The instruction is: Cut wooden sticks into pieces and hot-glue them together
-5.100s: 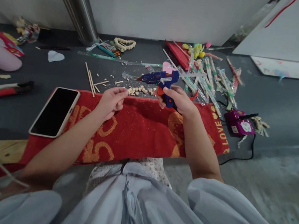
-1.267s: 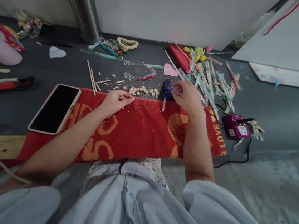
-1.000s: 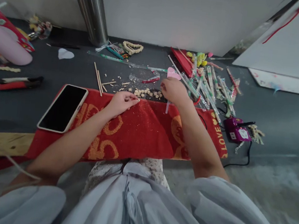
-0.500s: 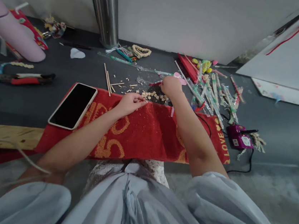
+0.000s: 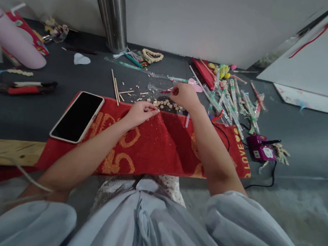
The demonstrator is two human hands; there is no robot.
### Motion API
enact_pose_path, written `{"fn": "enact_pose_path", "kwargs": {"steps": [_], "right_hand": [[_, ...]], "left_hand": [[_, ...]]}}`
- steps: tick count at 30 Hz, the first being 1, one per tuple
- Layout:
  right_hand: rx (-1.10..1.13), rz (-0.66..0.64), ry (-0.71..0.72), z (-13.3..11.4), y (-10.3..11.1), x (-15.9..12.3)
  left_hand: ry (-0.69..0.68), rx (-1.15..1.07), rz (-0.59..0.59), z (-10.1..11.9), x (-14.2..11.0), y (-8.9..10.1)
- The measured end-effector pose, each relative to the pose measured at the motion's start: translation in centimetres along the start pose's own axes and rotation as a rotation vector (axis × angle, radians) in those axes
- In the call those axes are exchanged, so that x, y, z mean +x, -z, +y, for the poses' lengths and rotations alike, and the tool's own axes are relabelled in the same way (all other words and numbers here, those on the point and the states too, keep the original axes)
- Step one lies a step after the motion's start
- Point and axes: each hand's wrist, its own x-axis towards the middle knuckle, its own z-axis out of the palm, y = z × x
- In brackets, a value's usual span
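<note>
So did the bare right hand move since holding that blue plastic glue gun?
Yes, the right hand is further left, closer to the black-screened, pale-cased rectangular phone.

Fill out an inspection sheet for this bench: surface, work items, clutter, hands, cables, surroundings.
Surface: dark table; red towel along its near edge, flecked with pale crumbs.
Work items: pale pieces clustered just beyond the towel; glue gun, mostly hidden by the right arm.
Clutter: phone, pliers, wrapped sticks.
Hands: left hand pinches a pale bit; right hand at a red item, grip unclear.
Cables: black cord by the purple box.
Surroundings: steel flask near pale wall; grey floor.
</note>
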Motion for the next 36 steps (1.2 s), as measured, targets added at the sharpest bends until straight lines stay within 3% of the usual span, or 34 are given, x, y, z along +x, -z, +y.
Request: {"fn": "enact_pose_path", "kwargs": {"steps": [7, 12, 16, 36], "right_hand": [[0.432, 0.037, 0.108, -2.3, 0.6, -4.8], [0.431, 0.094, 0.122, -3.7, 0.3, -6.4], [0.344, 0.057, 0.16, -4.1, -0.2, -6.7], [0.443, 0.026, 0.127, -4.1, 0.0, -6.7]], "left_hand": [[0.014, -0.133, 0.179, 0.7, 0.0, -0.7], [-0.131, -0.171, 0.246, 0.7, -0.3, -0.9], [-0.126, -0.139, 0.221, 0.9, -0.7, -0.7], [-0.039, -0.066, 0.156, 1.4, -1.0, -0.3]]}}
